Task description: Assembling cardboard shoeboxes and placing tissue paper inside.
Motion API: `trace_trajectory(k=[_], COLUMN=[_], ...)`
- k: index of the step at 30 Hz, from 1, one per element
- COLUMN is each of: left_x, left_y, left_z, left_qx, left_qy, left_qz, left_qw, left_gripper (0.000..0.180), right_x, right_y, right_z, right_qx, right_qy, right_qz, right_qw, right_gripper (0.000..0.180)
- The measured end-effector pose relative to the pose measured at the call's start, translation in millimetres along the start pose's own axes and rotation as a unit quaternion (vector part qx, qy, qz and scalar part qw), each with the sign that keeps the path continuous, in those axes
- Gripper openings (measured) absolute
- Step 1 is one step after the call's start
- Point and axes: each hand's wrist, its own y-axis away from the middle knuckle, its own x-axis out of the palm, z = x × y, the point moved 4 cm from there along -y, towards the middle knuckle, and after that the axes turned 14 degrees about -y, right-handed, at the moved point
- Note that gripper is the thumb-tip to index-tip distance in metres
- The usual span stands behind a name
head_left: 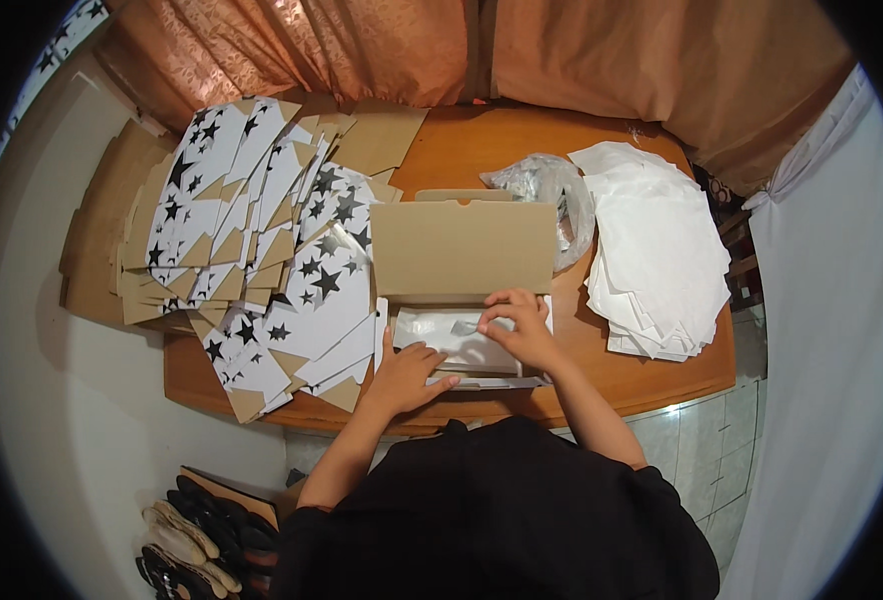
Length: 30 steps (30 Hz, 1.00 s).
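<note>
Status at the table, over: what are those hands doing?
Right hand: fingers pinching small greyish piece over open box. Left hand: spread at box's near-left corner. Lid open, out of the way.

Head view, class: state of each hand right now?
Left hand: open, spread over the cardboard box.
Right hand: grip closed, holding a small greyish piece.

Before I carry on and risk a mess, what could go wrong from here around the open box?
The small greyish piece is only pinched in the fingertips of the right hand, so it might slip into the open box.
The star-printed cardboard pieces lie in a loose, overlapping pile close to the left forearm; a bump could make them slide.
The white sheets reach near the table's right edge and could fall.
</note>
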Motion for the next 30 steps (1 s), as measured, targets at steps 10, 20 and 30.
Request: trace_trajectory(k=[10,20,30], left_x=[4,1,18], left_y=[8,13,57], left_z=[5,2,15], left_qx=[-0.003,-0.004,-0.122], left_qy=[-0.019,-0.014,0.03], left_qz=[-0.062,-0.081,-0.253], left_qw=[0.998,0.997,0.959], left_gripper=[0.054,0.051,0.087], right_x=[-24,-85,-75], right_y=[0,-45,-30], right_z=[-12,-64,-16], right_qx=[0.039,0.192,0.094], right_qy=[0.155,0.017,-0.401], right_qz=[-0.244,-0.398,-0.291], right_qw=[0.956,0.897,0.863], right_gripper=[0.051,0.074,0.061])
